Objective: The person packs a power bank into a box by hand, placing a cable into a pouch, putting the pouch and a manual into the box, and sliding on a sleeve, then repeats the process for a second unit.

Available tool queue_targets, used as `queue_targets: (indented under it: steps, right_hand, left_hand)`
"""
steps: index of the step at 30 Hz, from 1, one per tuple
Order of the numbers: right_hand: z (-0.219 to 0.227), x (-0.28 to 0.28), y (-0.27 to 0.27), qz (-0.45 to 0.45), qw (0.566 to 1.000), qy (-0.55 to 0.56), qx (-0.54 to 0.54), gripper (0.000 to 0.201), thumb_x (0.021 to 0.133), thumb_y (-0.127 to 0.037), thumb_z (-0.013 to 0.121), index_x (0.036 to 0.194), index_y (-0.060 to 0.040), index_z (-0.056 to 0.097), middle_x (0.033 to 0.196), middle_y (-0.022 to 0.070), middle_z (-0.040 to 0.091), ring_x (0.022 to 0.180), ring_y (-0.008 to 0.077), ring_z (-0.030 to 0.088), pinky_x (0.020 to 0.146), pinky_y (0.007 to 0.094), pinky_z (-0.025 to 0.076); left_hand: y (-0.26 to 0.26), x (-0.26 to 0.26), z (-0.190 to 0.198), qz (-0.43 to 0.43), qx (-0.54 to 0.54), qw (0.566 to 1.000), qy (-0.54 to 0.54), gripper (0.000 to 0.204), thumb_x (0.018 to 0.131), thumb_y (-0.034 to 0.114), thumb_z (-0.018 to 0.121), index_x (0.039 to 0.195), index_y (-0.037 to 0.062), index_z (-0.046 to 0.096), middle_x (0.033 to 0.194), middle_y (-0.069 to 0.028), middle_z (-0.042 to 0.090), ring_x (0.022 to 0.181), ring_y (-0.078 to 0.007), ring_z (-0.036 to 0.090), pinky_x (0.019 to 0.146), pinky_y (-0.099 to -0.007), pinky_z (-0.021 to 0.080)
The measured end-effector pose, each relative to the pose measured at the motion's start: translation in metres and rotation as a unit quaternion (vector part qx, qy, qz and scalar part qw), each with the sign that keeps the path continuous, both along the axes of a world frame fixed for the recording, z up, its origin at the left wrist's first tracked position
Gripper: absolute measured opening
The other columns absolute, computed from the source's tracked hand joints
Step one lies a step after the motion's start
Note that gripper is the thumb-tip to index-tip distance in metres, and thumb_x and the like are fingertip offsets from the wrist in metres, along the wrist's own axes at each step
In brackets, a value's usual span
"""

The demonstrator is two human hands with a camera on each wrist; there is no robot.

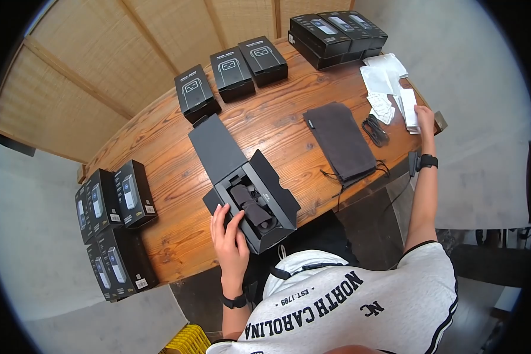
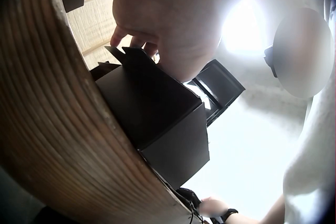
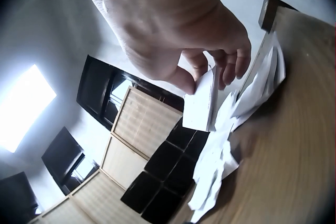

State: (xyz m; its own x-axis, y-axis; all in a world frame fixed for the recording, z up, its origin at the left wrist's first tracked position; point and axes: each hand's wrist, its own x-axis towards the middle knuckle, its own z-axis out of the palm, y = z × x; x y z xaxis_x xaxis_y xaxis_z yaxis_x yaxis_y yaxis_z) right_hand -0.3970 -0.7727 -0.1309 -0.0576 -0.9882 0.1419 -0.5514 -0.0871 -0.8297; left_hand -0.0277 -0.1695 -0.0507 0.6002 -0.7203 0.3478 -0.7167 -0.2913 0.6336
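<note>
An unfolded black box [image 1: 262, 233] stands at the near edge of the table, its lid flap [image 1: 218, 147] laid back. A dark wrapped item [image 1: 255, 213] lies in its tray. My left hand [image 1: 230, 245] rests on the box's left side, fingers extended over the edge; in the left wrist view it reaches across the black box [image 2: 152, 98]. At the table's right end, my right hand [image 1: 425, 121] holds a folded white leaflet [image 1: 408, 106]. In the right wrist view, thumb and fingers pinch this leaflet [image 3: 199, 103] above other white papers [image 3: 215, 155].
A dark drawstring pouch [image 1: 342, 138] lies mid-table beside a coiled black cable [image 1: 374, 130]. White papers and packets [image 1: 383, 76] sit at the right end. Closed black boxes [image 1: 233, 71] line the back, with stacks at back right [image 1: 336, 38] and left [image 1: 115, 230].
</note>
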Motion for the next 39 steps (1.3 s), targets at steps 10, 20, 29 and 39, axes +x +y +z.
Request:
queue_targets:
  steps: [10, 20, 29, 39]
  right_hand:
    - [0.038, 0.043, 0.064, -0.065, 0.904, 0.408, -0.114, 0.044, 0.081, -0.036, 0.078, 0.119, -0.0179, 0.067, 0.118, 0.0124, 0.065, 0.117, 0.0334, 0.061, 0.096, 0.0498, 0.05]
    - [0.141, 0.221, 0.272, 0.43, 0.878, 0.041, -0.205, 0.023, 0.09, -0.018, 0.072, 0.107, -0.0028, 0.07, 0.126, 0.0157, 0.064, 0.121, 0.032, 0.059, 0.104, 0.0404, 0.044]
    - [0.122, 0.293, 0.408, 0.652, 0.667, 0.233, -0.277, 0.033, 0.082, -0.027, 0.078, 0.096, 0.0018, 0.072, 0.138, 0.0204, 0.056, 0.138, 0.0394, 0.043, 0.118, 0.0555, 0.027]
    - [0.118, 0.288, 0.418, 0.586, 0.801, -0.066, -0.101, 0.019, 0.082, -0.013, 0.078, 0.089, -0.0023, 0.063, 0.142, 0.0275, 0.052, 0.124, 0.0431, 0.057, 0.103, 0.0485, 0.047]
  left_hand:
    - [0.002, 0.001, -0.003, 0.011, -0.007, 1.0, 0.001, 0.041, 0.081, -0.01, 0.056, 0.116, 0.0057, 0.071, 0.137, -0.0179, 0.057, 0.136, -0.0403, 0.048, 0.114, -0.0511, 0.035]
    - [0.0, 0.002, 0.002, 0.003, -0.001, 1.0, -0.017, 0.043, 0.078, -0.012, 0.056, 0.111, 0.0077, 0.074, 0.138, -0.0192, 0.057, 0.138, -0.041, 0.047, 0.113, -0.0472, 0.038]
    - [-0.001, 0.003, -0.001, 0.008, -0.015, 0.999, -0.032, 0.04, 0.081, -0.011, 0.056, 0.114, 0.0055, 0.071, 0.135, -0.0192, 0.058, 0.136, -0.0408, 0.049, 0.113, -0.049, 0.038]
    - [0.001, 0.0, 0.014, 0.012, -0.032, 0.999, 0.015, 0.037, 0.092, -0.001, 0.057, 0.129, 0.001, 0.061, 0.137, -0.0194, 0.058, 0.134, -0.0391, 0.051, 0.116, -0.0477, 0.034]
